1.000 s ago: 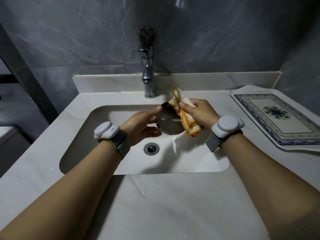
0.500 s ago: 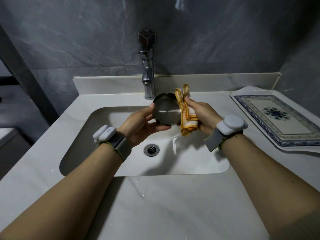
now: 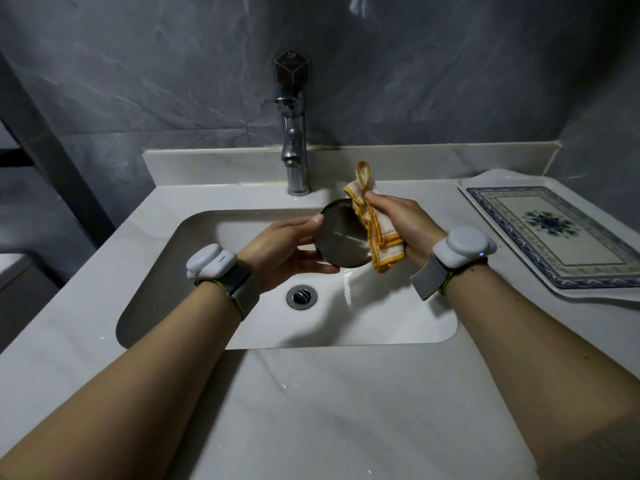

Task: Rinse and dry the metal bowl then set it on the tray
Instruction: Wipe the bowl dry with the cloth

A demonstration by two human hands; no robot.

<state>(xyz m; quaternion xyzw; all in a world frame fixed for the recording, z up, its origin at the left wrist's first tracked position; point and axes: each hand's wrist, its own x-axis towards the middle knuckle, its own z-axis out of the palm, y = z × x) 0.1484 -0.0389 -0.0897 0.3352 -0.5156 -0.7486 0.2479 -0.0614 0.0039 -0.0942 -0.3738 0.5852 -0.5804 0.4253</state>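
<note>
The small metal bowl (image 3: 341, 239) is held above the sink, its brushed underside turned towards me. My left hand (image 3: 284, 249) grips it from the left, thumb on the upper rim, fingers under the lower edge. My right hand (image 3: 398, 220) presses a white cloth with orange edging (image 3: 375, 230) against the bowl's right side. The cloth hides the right part of the bowl and its inside. The white tray (image 3: 485, 188) with a blue patterned border lies on the counter at the right, with nothing on it.
A chrome faucet (image 3: 294, 157) stands behind the white sink basin (image 3: 173, 289); no water runs from it. The drain (image 3: 302, 296) sits below the bowl. A pale marble counter (image 3: 329, 410) surrounds the basin, with dark grey wall tiles behind.
The bowl and both hands rose towards the faucet half a second ago, then came down slightly. The cloth has shifted over the bowl's right side, its loop now sticking up.
</note>
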